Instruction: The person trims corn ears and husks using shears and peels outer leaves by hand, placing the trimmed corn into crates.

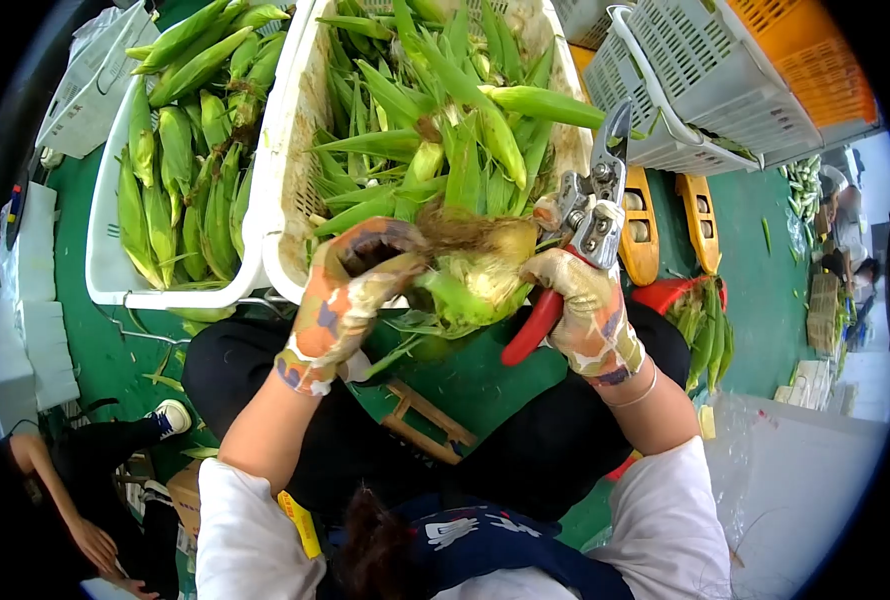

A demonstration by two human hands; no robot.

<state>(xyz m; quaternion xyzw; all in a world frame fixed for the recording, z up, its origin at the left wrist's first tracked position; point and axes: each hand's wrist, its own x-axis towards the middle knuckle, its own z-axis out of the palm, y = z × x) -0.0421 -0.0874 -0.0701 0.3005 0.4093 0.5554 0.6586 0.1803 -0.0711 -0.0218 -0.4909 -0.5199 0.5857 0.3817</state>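
An ear of corn [480,280], partly husked with brown silk at its top, is held between my two gloved hands over my lap. My left hand [345,295] is closed, pinching the silk and husk at the ear's left side. Red-handled pruning shears [597,215] are in my right hand [585,310], blades pointing up and away from me. The fingertips of that hand also press against the ear's right side. Just beyond the ear stands a white crate [293,150] holding loose green husks and corn.
Another white crate [100,265] on the left is filled with unhusked ears. Stacked baskets [685,75] stand at the far right. Two orange-yellow objects [641,225] and a red container [660,292] with husks lie right. A seated person's arm [60,490] shows at lower left.
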